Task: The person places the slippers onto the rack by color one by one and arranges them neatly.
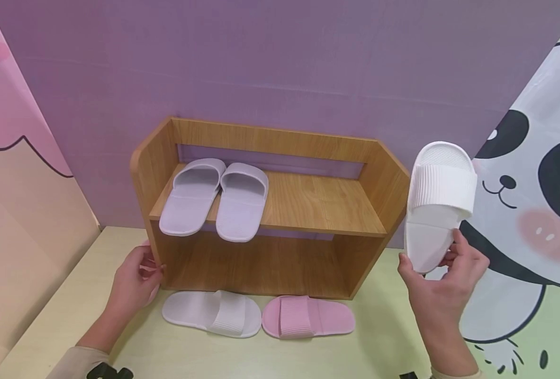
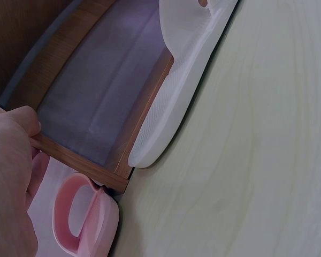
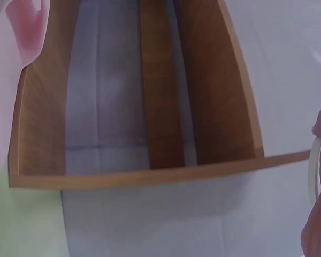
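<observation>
One white slipper [image 1: 443,187], ribbed strap, raised off the bench [image 1: 384,337] beyond the right end of the rack. We see its heel end held in the right hand [image 1: 448,287], thumb on one edge and fingers clamped on the other; the toe end points up and the strap faces us.

One rack [image 1: 277,137], wood-grained, two tiers, standing on the bench. We note the left hand [image 1: 133,281] at its left side panel, fingers pinching the panel's front edge, as the left wrist view shows.

One pair of lilac slippers [image 1: 242,205], on the left part of the upper shelf [image 1: 318,202], side by side, toes to the rear, heels overhanging the front edge.

One second white slipper [image 1: 204,310], strap up, lying on the bench along the rack's front, toe to the right.

One pink slipper [image 1: 299,316], strap up, to the right of it, toe to the left; whether the two toes touch, we cannot tell.

One second pink slipper [image 2: 104,219], outside the left side panel, mostly hidden by the left hand in the head view.

Surroundings: we list a purple backdrop [image 1: 280,58] behind the rack, a panda picture [image 1: 517,173] at right and a pink cartoon figure [image 1: 15,95] at left.
</observation>
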A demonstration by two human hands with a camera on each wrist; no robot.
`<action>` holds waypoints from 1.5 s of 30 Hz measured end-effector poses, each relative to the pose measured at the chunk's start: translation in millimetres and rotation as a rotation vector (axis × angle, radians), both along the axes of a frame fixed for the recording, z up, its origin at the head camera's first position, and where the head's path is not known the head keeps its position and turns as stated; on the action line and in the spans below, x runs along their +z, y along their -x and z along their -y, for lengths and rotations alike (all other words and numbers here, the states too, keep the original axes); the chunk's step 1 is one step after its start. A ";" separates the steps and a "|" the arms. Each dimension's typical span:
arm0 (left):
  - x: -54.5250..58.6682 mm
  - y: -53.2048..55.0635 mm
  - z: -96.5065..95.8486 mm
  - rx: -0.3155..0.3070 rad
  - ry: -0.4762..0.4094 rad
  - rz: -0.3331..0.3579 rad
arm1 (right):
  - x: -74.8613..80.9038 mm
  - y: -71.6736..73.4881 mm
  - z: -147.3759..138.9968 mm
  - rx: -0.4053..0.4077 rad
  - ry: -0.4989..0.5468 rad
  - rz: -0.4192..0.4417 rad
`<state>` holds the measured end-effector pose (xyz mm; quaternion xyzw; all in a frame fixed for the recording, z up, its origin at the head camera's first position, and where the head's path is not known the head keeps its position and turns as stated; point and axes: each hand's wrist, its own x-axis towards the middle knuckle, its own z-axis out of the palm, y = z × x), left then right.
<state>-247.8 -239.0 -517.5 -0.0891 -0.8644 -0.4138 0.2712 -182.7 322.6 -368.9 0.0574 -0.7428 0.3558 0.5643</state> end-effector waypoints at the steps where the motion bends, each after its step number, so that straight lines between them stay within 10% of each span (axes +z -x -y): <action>1: -0.2 -0.1 0.1 0.001 0.000 0.000 | -1.9 2.0 -1.8 -0.005 -0.012 0.012; 45: -0.3 1.3 -0.2 -0.002 -0.011 -0.004 | 24.9 26.5 67.2 0.110 -0.168 0.436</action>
